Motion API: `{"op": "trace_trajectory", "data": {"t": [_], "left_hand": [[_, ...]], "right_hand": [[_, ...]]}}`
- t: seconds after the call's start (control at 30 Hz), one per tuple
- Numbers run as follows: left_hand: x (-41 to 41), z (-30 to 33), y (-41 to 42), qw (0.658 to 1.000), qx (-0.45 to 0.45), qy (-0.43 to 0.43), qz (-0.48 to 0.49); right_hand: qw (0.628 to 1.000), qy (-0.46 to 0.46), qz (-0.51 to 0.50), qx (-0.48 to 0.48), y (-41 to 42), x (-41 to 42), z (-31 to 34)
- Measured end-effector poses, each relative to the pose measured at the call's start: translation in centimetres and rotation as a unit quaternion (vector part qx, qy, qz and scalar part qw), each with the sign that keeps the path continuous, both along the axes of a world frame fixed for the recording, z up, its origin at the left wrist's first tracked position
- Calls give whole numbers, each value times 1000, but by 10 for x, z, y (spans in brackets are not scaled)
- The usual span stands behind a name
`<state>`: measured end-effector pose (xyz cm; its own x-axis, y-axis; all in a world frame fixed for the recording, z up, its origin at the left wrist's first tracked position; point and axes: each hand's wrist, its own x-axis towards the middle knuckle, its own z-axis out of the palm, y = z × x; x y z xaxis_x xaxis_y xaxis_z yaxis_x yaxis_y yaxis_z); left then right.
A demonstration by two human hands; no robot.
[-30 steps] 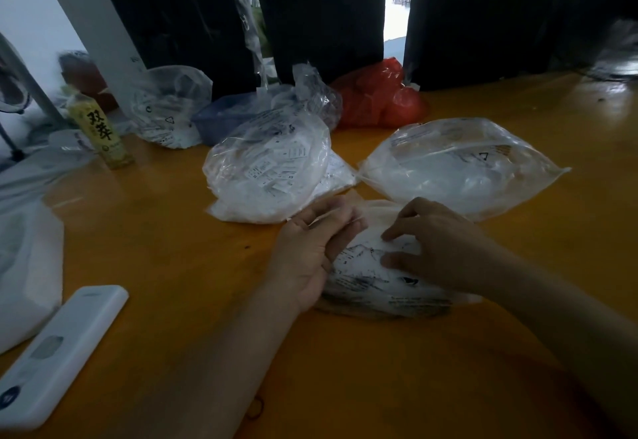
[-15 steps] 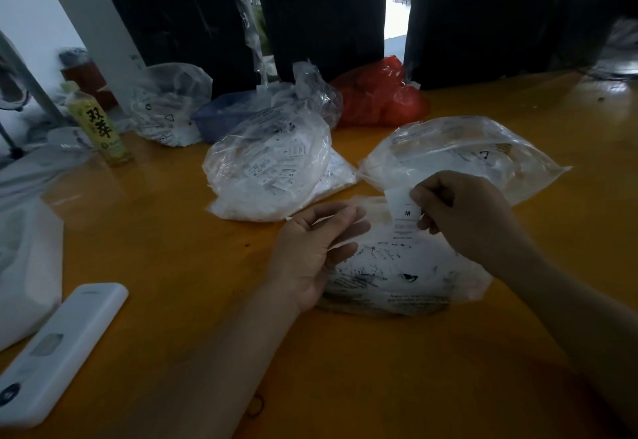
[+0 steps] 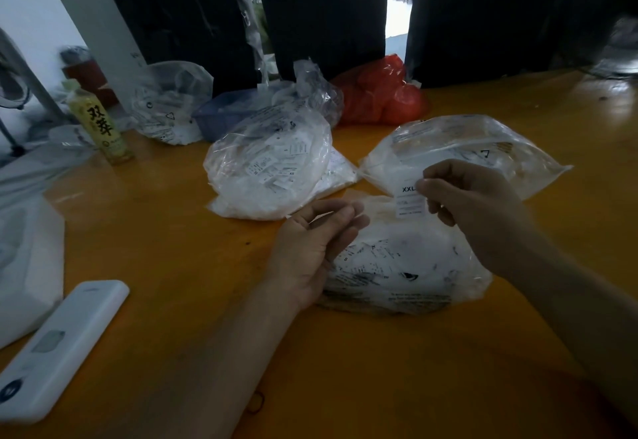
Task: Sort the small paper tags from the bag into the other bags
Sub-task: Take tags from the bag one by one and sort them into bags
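On the orange table (image 3: 172, 249), just in front of the person, lies the source bag (image 3: 407, 266), a clear plastic bag of small printed tags, and the left hand (image 3: 314, 242) rests at its left edge with the fingers loosely extended and slightly apart, holding nothing firmly that can be made out; it looks placed there to keep the mouth of the bag open and steady for the next reach. The right hand (image 3: 466, 193) is raised above the bag with thumb and fingers pinched on a single paper tag (image 3: 409, 197), turned face-up toward the camera so its print, "XXL", can be read, which is probably why it is held up rather than dropped at once. Two candidate bags lie beyond: a full clear bag (image 3: 272, 169) to the left, with small tags showing through its side, and a flatter clear bag (image 3: 483, 145) just behind the raised tag. Which one takes this size cannot be told from here. The step in hand seems to be reading and deciding, with placing not yet done
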<state>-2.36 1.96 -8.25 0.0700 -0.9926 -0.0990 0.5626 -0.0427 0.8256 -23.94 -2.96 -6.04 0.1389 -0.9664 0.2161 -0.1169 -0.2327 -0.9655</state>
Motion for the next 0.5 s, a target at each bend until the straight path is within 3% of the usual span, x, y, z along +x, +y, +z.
{"op": "trace_trajectory", "data": {"t": [0.23, 0.5], "left_hand": [[-2, 0, -1, 1000, 0, 19, -8], [-5, 0, 0, 1000, -5, -11, -16]], "right_hand": [[999, 14, -8, -28, 2, 2, -1], [974, 127, -44, -184, 10, 9, 0]]}}
